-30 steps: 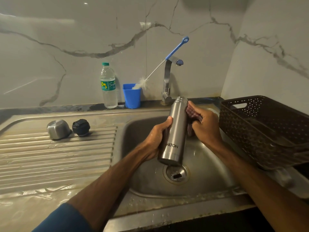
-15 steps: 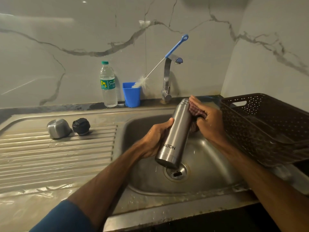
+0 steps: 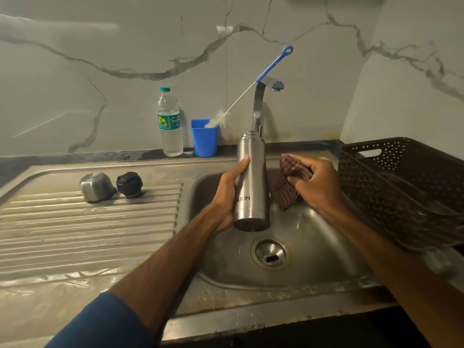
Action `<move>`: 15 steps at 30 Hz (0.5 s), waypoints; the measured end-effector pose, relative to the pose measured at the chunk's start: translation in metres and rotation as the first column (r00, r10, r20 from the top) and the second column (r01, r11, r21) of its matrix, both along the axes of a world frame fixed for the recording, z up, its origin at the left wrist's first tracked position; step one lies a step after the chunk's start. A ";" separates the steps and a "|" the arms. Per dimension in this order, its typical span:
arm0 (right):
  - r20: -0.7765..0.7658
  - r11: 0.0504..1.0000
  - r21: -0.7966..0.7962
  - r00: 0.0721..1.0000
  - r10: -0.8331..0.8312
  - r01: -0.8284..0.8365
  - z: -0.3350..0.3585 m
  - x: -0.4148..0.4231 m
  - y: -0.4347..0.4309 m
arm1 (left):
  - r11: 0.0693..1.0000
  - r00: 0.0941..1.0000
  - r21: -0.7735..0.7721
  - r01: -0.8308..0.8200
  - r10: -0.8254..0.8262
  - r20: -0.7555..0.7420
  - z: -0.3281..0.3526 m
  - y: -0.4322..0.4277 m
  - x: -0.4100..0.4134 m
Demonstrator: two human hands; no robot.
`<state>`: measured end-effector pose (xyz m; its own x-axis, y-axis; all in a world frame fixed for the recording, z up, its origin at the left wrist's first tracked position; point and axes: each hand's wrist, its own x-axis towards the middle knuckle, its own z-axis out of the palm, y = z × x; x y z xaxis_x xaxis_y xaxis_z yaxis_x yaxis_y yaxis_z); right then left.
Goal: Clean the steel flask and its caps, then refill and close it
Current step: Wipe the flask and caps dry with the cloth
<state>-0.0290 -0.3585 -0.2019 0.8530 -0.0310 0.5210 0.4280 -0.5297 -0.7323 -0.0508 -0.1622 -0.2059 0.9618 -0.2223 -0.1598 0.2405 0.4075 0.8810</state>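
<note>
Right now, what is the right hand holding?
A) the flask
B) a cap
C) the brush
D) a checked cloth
D: the right hand grips the cloth beside the flask, which the left hand holds over the sink.

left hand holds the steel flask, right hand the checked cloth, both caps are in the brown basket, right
Not the caps. The head view shows the round steel cap and the black plastic cap on the ribbed steel draining board, not in the brown perforated basket. The left hand does grip the cylindrical steel flask, the right hand the red checked cloth.
</note>
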 end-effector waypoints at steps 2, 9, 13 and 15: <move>-0.007 0.999 -0.029 0.999 0.033 -0.033 0.002 -0.016 0.006 | 0.998 0.999 -0.029 -0.049 0.049 0.003 0.001 0.005 0.003; 0.106 0.916 -0.350 0.963 0.246 -0.196 0.012 -0.065 0.038 | 0.976 0.976 0.015 -0.216 0.216 0.015 -0.002 0.021 0.013; 0.096 0.828 -0.522 0.950 0.297 -0.206 0.009 -0.078 0.050 | 0.940 0.941 0.043 -0.337 0.335 0.052 -0.006 0.027 0.020; 0.090 0.793 -0.571 0.944 0.317 -0.212 0.008 -0.081 0.052 | 0.931 0.933 0.055 -0.360 0.357 0.053 -0.008 0.026 0.023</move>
